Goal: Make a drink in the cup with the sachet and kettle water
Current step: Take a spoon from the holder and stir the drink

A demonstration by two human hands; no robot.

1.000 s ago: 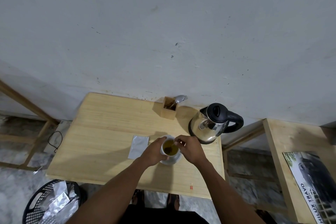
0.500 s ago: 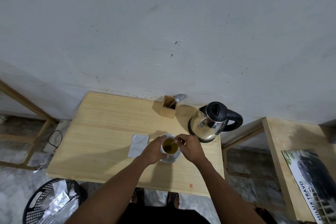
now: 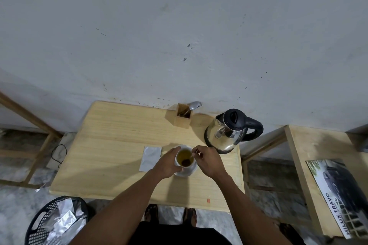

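- White cup (image 3: 185, 158) is sitting on its saucer (image 3: 186, 172) near the right end of the wooden table (image 3: 111, 145), holding yellow-green liquid with a dark clump at the bottom.
- Your left hand (image 3: 168, 163) is wrapping its fingers around the cup's left side.
- Your right hand (image 3: 207, 160) is pinching a thin spoon (image 3: 192, 155) handle at the rim, its tip dipping into the drink.
- Silver sachet (image 3: 150, 158) is lying flat just left of the cup.
- Steel kettle (image 3: 229, 131) is standing at the table's far right corner.
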